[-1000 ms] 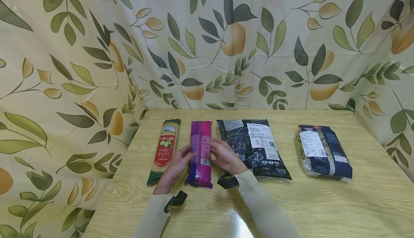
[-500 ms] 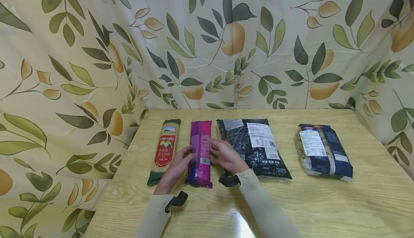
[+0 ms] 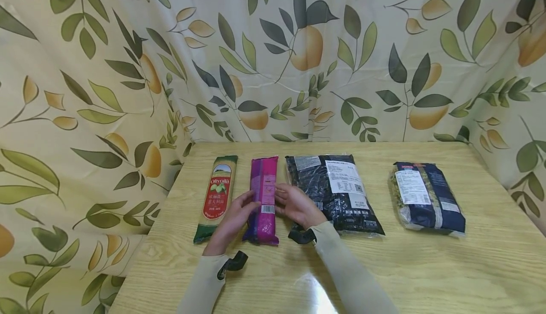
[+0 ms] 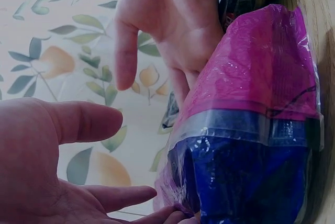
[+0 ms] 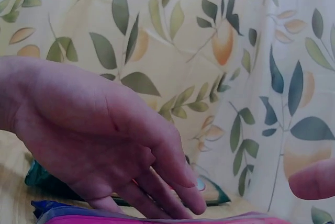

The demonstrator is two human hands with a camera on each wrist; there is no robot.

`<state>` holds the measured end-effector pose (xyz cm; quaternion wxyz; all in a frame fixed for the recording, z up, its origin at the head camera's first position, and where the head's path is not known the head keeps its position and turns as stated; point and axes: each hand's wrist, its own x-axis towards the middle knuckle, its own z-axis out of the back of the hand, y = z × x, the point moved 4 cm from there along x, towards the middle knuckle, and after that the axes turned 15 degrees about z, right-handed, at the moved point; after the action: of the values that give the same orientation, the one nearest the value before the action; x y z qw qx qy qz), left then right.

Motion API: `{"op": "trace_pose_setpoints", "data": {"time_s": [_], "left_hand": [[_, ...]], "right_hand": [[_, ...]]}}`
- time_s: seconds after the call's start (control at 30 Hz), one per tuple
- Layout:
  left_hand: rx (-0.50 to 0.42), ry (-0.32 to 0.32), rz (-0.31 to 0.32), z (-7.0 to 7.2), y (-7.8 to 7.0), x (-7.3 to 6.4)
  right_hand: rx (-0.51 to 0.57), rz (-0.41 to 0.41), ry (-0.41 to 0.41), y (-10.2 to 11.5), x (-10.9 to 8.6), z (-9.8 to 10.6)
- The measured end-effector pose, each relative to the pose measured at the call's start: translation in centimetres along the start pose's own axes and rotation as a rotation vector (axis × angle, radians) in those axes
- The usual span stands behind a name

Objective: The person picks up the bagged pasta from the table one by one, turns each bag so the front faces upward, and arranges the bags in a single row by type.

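A long pink and purple plastic packet point(image 3: 266, 195) with a barcode lies lengthwise on the table in the head view. My left hand point(image 3: 235, 217) is at its left side, thumb and fingers extended, fingertips right at the packet's edge. At its right side is my right hand point(image 3: 298, 206), fingers loosely bent and fingertips along that edge. The left wrist view shows the packet's blue and pink end point(image 4: 246, 130) close up, with both palms facing it. In the right wrist view my left hand point(image 5: 104, 135) reaches behind the packet's edge, and my right thumb point(image 5: 314, 179) shows at the right.
A green, gold and red Olivoilà spaghetti pack point(image 3: 218, 193) lies to the left. A large black bag with white labels point(image 3: 337, 200) lies just right of my right hand. Farther right is a dark blue bag point(image 3: 443, 191). A leaf-patterned curtain point(image 3: 273, 67) surrounds the wooden table point(image 3: 426, 276).
My right fingertips have shifted from over the packet to its right edge. The packet has moved very slightly left. My left hand has hardly moved.
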<state>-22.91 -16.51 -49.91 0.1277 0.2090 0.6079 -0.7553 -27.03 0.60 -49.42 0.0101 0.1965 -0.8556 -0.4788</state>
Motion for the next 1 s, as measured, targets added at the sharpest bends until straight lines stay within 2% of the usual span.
{"op": "trace_pose_setpoints", "data": {"time_s": [0.33, 0.67, 1.0], "left_hand": [[-0.008, 0.02, -0.013, -0.11, -0.39, -0.21], [-0.021, 0.023, 0.012, -0.84, -0.24, 0.06], [-0.037, 0.038, 0.009, -0.83, -0.19, 0.08]], "right_hand": [[-0.033, -0.008, 0.013, -0.51, 0.37, 0.04], [-0.031, -0.045, 0.013, -0.53, 0.17, -0.1], [-0.047, -0.044, 0.058, -0.06, -0.13, -0.29]]}}
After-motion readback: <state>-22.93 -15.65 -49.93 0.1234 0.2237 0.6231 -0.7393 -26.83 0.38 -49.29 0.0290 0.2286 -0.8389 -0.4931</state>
